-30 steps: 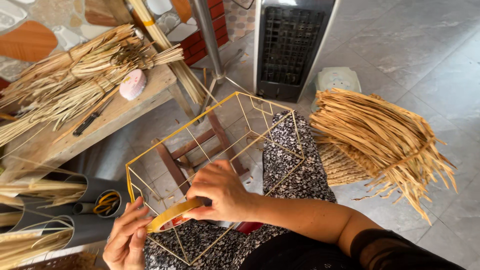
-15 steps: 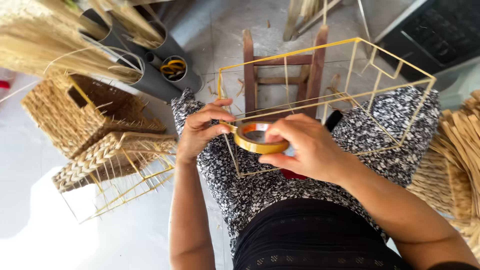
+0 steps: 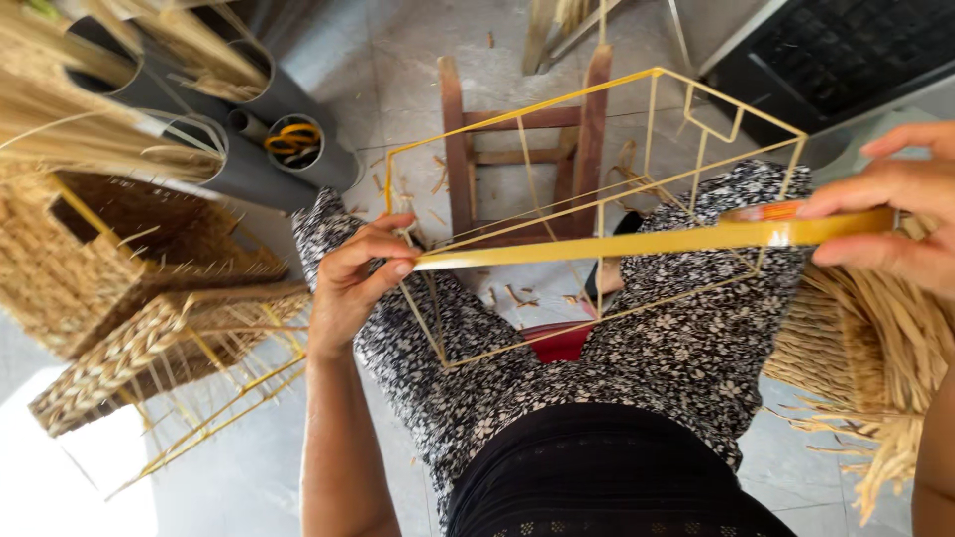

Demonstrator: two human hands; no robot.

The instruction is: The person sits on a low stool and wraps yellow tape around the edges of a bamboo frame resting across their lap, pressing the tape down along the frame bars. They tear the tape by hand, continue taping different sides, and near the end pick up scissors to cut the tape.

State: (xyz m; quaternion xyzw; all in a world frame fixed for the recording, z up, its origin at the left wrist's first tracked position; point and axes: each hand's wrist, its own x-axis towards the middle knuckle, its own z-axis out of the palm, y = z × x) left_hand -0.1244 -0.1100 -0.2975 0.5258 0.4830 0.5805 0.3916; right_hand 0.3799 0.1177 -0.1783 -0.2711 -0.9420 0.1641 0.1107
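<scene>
- The left hand (image 3: pixel 356 278) is seen with the fingers curled and the thumb pinched against the forefinger, and the free end of a yellow tape strip (image 3: pixel 597 246) is held between them.
- The right hand (image 3: pixel 895 209) is closed around a tape roll (image 3: pixel 786 221), with the fingers laid over its top and the thumb set under it; only part of the roll is shown past the fingers.
- The strip is drawn taut between the two hands, almost level, and is stretched across the front of a yellow wire frame (image 3: pixel 637 189).
- The frame is rested on the lap, over black-and-white patterned trousers (image 3: pixel 676 348), and its open box shape is tilted away from the body.
- The pinched end of the strip lies just beside the frame's left upright wire; whether they touch cannot be told.
- A small wooden stool (image 3: pixel 517 149) is seen on the floor through the frame's wires.
- Grey pipes (image 3: pixel 259 149) are stacked at the upper left, and orange-handled scissors (image 3: pixel 293 137) are lodged in one pipe mouth.
- Woven straw baskets (image 3: pixel 139 298) are placed to the left of the left forearm, one with bare yellow wires still showing.
- A bundle of dried straw (image 3: pixel 875 368) is piled at the right, below the right hand.
</scene>
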